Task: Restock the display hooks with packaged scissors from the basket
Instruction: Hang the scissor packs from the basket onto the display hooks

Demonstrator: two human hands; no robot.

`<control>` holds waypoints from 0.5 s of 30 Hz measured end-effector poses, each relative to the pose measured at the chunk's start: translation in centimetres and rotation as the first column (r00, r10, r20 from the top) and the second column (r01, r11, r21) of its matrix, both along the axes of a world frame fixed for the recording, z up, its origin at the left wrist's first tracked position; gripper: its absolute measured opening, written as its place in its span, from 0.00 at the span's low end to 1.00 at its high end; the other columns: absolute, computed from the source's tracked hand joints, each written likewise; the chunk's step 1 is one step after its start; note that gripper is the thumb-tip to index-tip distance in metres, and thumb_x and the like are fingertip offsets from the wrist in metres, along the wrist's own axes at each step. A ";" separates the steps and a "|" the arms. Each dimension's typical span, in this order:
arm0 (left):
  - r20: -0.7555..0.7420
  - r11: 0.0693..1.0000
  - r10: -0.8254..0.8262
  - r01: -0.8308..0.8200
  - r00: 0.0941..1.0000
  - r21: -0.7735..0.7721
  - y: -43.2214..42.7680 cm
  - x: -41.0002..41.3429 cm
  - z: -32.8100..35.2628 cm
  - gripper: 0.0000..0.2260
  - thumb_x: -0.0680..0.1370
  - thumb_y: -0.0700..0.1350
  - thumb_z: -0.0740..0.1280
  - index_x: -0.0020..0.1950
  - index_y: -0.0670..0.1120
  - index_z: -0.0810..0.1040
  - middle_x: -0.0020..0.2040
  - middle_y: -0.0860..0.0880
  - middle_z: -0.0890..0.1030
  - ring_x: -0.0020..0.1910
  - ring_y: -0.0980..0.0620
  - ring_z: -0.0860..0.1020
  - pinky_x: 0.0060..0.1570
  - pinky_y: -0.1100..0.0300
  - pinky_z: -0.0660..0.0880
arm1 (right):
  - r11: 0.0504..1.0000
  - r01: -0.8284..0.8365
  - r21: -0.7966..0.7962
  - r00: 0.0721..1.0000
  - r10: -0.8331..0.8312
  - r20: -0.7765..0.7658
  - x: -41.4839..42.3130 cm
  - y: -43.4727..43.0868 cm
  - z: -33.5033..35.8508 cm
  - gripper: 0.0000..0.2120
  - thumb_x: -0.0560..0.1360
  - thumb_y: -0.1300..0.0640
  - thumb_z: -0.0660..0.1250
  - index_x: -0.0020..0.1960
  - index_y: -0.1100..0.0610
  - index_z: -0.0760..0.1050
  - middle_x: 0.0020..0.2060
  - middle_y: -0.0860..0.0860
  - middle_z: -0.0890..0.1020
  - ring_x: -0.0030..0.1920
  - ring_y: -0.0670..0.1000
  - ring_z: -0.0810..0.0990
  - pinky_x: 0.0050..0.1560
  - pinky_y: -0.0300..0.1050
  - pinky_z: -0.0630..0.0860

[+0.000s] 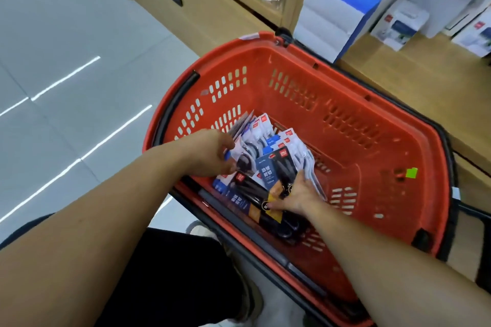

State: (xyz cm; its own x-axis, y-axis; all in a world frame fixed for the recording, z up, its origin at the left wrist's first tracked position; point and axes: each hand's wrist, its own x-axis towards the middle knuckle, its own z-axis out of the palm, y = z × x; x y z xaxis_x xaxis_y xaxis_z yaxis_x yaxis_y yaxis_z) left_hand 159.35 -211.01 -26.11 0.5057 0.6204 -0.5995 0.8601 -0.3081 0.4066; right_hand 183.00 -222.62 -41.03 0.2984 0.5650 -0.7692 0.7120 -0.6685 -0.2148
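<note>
Basket (pixel 358 125): red moulded plastic, smooth, faint sheen, around my left hand (pixel 212 154) and right hand (pixel 295 194).
Handle (pixel 175 103): black plastic, matt, beyond my left hand.
Scissor packs (pixel 276 164): glossy printed card, beneath both hands.
Floor (pixel 53 48): polished tile, mirror-glossy, left of my left hand.
Shelving (pixel 414 79): pale wood-look board, matt, beyond my right hand.
Boxes (pixel 337 13): smooth white card, on it.

Rt side of basket (pixel 345 82) open for reach; scissor packs (pixel 276 164) crowd near-left corner.
</note>
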 end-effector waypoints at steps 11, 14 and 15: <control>-0.061 0.997 -0.028 0.024 0.998 -0.068 1.8 -0.9 -0.3 0.20 0.82 0.51 0.70 0.74 0.52 0.75 0.63 0.51 0.81 0.60 0.49 0.79 0.59 0.52 0.79 | 0.975 -0.001 0.222 0.996 -0.018 0.083 -0.2 -2.3 -1.1 0.44 0.70 0.51 0.84 0.77 0.58 0.63 0.72 0.56 0.72 0.70 0.59 0.76 0.66 0.51 0.75; -0.061 0.996 -0.048 0.043 0.997 -0.077 1.6 -0.6 -0.5 0.21 0.83 0.51 0.69 0.76 0.52 0.74 0.69 0.50 0.79 0.65 0.48 0.78 0.59 0.56 0.75 | 0.957 -0.096 0.274 0.991 0.067 0.115 0.3 -2.1 -0.1 0.29 0.71 0.55 0.78 0.68 0.57 0.70 0.63 0.54 0.72 0.64 0.59 0.79 0.60 0.50 0.77; -0.064 0.994 -0.058 0.052 0.996 -0.093 1.5 -0.5 -0.4 0.21 0.83 0.50 0.69 0.76 0.52 0.74 0.70 0.50 0.78 0.66 0.48 0.77 0.59 0.56 0.75 | 0.952 -0.125 0.279 0.989 0.097 0.111 0.6 -1.7 0.2 0.23 0.71 0.56 0.76 0.63 0.57 0.72 0.58 0.53 0.72 0.59 0.59 0.80 0.54 0.48 0.76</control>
State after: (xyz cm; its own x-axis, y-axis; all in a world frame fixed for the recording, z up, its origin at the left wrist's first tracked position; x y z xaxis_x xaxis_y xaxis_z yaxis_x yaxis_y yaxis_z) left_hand 158.86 -209.50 -26.49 0.4945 0.5338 -0.6859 0.8690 -0.3202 0.3773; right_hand 183.61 -224.32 -40.78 0.2856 0.7897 -0.5429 0.8045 -0.5055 -0.3120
